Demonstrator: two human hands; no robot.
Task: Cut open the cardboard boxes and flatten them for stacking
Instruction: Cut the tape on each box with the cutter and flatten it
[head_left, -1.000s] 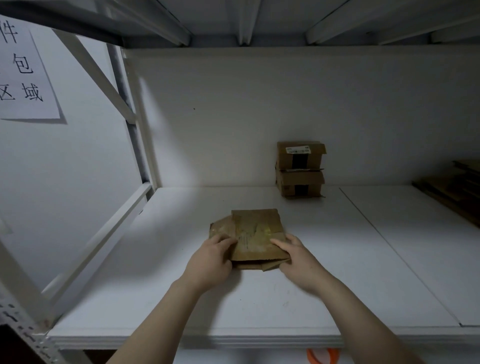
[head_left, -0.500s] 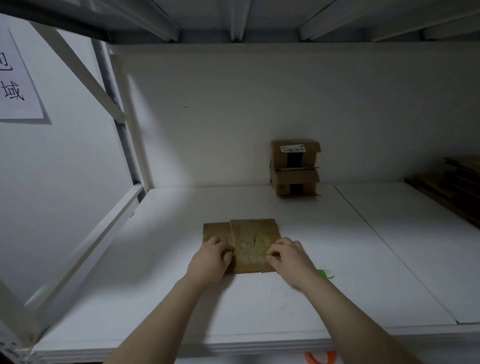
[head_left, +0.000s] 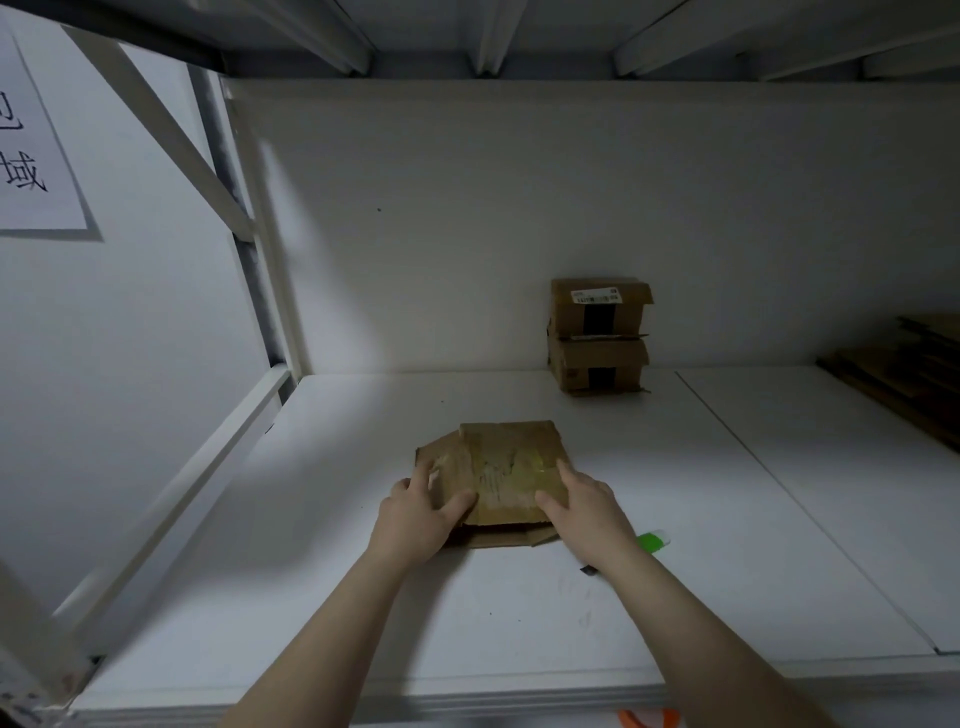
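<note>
A flattened brown cardboard box with shiny tape on top lies on the white shelf. My left hand rests on its left part, fingers spread, thumb against the near edge. My right hand presses its right near corner with straight fingers. The box's near edge looks slightly raised, with a flap showing beneath. A green-handled cutter lies on the shelf just right of my right wrist, partly hidden by it. Two closed cardboard boxes stand stacked against the back wall.
Flat cardboard sheets are piled at the far right of the shelf. A diagonal white brace and upright frame bound the left side. Shelf beams run overhead. An orange object peeks from below the shelf's front edge.
Both hands pressed the folded cardboard down onto the shelf, then shifted apart over it. The green cutter came into view beside my right wrist.
</note>
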